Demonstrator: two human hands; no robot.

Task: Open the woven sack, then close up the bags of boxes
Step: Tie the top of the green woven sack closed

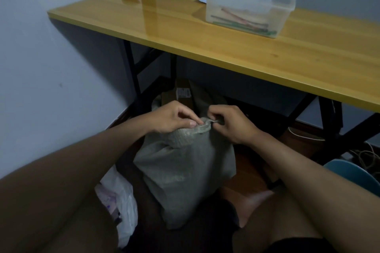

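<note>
Head view first: where is the woven sack [181, 172]?
— It stands on the floor in front of the yellow table [226, 41], below its near edge, between the person's knees.

Which way does it point?
— Its long axis runs roughly upright, leaning a little away from the person, with the gathered neck at the top, toward the table.

And the hands?
— The left hand [172, 118] pinches the bunched neck between thumb and fingers. The right hand [230, 123] pinches the same neck from the other side, fingers curled on it.

Anything else near the table?
— A cardboard box [181, 92] sits under it, behind the sack; a clear plastic tub [248, 8] rests on top.
</note>
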